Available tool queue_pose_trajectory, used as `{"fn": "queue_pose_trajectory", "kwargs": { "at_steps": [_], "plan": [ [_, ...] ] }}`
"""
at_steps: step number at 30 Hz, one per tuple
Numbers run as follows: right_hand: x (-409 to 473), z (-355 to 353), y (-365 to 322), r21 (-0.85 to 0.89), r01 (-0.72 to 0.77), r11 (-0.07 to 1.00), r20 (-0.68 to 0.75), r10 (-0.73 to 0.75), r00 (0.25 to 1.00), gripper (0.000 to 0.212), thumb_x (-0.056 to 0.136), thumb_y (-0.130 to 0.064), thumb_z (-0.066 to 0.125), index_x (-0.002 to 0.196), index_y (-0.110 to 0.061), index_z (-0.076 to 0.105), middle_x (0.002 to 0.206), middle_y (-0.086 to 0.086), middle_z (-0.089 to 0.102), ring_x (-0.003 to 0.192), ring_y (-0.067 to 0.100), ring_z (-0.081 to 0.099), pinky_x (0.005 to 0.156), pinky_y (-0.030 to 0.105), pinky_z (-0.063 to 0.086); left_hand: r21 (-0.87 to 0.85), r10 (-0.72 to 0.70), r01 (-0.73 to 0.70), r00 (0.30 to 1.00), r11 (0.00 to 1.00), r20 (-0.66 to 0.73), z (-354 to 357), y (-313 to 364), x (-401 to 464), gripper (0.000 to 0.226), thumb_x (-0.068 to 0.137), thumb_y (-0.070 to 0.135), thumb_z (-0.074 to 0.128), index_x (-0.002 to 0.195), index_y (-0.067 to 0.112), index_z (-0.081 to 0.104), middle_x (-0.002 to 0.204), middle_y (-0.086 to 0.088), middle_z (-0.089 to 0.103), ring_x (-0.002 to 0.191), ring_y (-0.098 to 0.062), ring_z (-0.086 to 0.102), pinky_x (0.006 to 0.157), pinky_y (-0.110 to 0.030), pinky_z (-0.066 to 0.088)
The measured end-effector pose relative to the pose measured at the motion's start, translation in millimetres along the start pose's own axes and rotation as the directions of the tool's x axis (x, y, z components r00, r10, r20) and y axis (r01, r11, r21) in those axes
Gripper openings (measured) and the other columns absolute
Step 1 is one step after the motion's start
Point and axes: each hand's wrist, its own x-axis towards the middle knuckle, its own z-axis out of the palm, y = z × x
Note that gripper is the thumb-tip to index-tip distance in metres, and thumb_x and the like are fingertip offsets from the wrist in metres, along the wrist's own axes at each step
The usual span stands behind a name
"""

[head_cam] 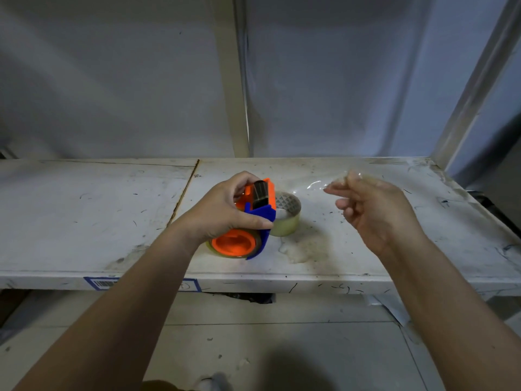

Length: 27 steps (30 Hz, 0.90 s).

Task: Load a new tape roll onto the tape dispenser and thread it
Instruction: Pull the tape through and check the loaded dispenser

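An orange and blue tape dispenser (pixel 255 218) is gripped in my left hand (pixel 222 210) just above the white shelf (pixel 84 215). A clear tape roll sits on its orange hub (pixel 234 244). Behind the dispenser, a second clear tape roll (pixel 287 215) with a printed cardboard core lies flat on the shelf. My right hand (pixel 372 210) hovers to the right with a strip of clear tape (pixel 324 183) pinched at its fingertips. The strip is blurred and I cannot tell whether it is still joined to the dispenser.
The shelf is scuffed, with a seam (pixel 184 190) running back on the left and a stain (pixel 304 246) near the front. A metal upright (pixel 473 88) rises at the right rear. A grey wall stands close behind. Below the shelf edge lies the floor.
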Motion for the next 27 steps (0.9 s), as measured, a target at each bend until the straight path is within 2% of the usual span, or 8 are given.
{"fn": "queue_pose_trajectory", "kwargs": {
  "at_steps": [5,9,14,16,18,21,25,27],
  "plan": [
    [1,-4,-4,0.472,-0.365,0.803,0.194,0.309,0.931,0.02,0.091,-0.011,0.053,0.088,0.005,0.062,0.086,0.023,0.07,0.054,0.01,0.069,0.048,0.012,0.053,-0.104,-0.003,0.005,1.0,0.995,0.019,-4,-5,0,0.067,0.05,0.036,0.088,0.108,0.034,0.056,0.107,0.009,0.066,0.103,-0.014,0.063,0.087,-0.037,0.054],
    [-2,2,-1,0.544,-0.286,0.789,0.27,0.159,0.95,0.022,0.093,-0.01,0.047,0.083,0.003,0.062,0.081,0.017,0.074,0.079,0.021,0.074,0.067,0.022,0.059,-0.274,0.01,-0.002,1.0,0.962,0.028,-3,-9,-1,0.058,0.056,0.021,0.085,0.107,0.024,0.057,0.098,0.009,0.072,0.089,-0.01,0.068,0.072,-0.025,0.055],
    [-5,9,16,0.064,0.265,0.962,0.389,-0.269,0.881,0.026,0.096,-0.01,0.041,0.089,-0.003,0.065,0.094,0.009,0.074,0.095,0.019,0.07,0.082,0.024,0.055,-0.508,-0.023,0.03,1.0,0.861,0.02,-4,-17,-2,0.058,0.057,0.02,0.082,0.11,0.024,0.057,0.097,0.008,0.072,0.093,-0.012,0.067,0.072,-0.024,0.055],
    [-6,10,27,-0.271,0.614,0.741,0.475,-0.452,0.755,0.023,0.095,-0.011,0.046,0.092,-0.005,0.068,0.096,0.005,0.073,0.094,0.013,0.068,0.084,0.024,0.054,-0.567,-0.045,0.051,0.999,0.822,0.025,-3,-19,-3,0.061,0.058,0.02,0.083,0.113,0.023,0.057,0.101,0.003,0.071,0.097,-0.015,0.066,0.074,-0.026,0.055],
    [-5,13,43,-0.441,0.819,0.367,0.615,-0.541,0.574,0.022,0.093,-0.018,0.049,0.096,-0.009,0.07,0.098,0.002,0.073,0.093,0.008,0.065,0.084,0.02,0.051,-0.6,-0.066,0.072,0.997,0.797,0.032,-1,-21,-3,0.077,0.046,0.031,0.091,0.115,0.023,0.058,0.109,-0.003,0.068,0.101,-0.019,0.064,0.078,-0.029,0.055],
    [-5,18,64,-0.496,0.855,0.15,0.716,-0.486,0.501,0.027,0.091,-0.023,0.048,0.103,-0.01,0.068,0.111,0.004,0.071,0.1,0.012,0.065,0.088,0.018,0.049,-0.648,-0.079,0.074,0.997,0.758,0.021,2,-22,-2,0.086,0.038,0.04,0.093,0.114,0.024,0.06,0.117,-0.009,0.063,0.108,-0.024,0.06,0.086,-0.035,0.052],
    [-5,22,72,-0.506,0.861,0.052,0.74,-0.486,0.464,0.025,0.091,-0.023,0.047,0.096,-0.01,0.068,0.117,0.003,0.069,0.105,0.014,0.064,0.088,0.021,0.049,-0.662,-0.085,0.065,0.996,0.746,0.001,1,-23,-2,0.083,0.036,0.042,0.093,0.111,0.027,0.062,0.115,-0.006,0.065,0.11,-0.025,0.059,0.09,-0.036,0.052],
    [-9,25,72,-0.544,0.833,0.104,0.706,-0.48,0.521,0.026,0.09,-0.023,0.045,0.103,-0.014,0.066,0.12,-0.005,0.067,0.107,0.011,0.06,0.088,0.023,0.049,-0.667,-0.086,0.056,0.996,0.743,-0.013,-1,-23,-1,0.083,0.036,0.042,0.093,0.111,0.027,0.062,0.112,-0.003,0.066,0.108,-0.023,0.06,0.086,-0.032,0.054]
  ]
}}
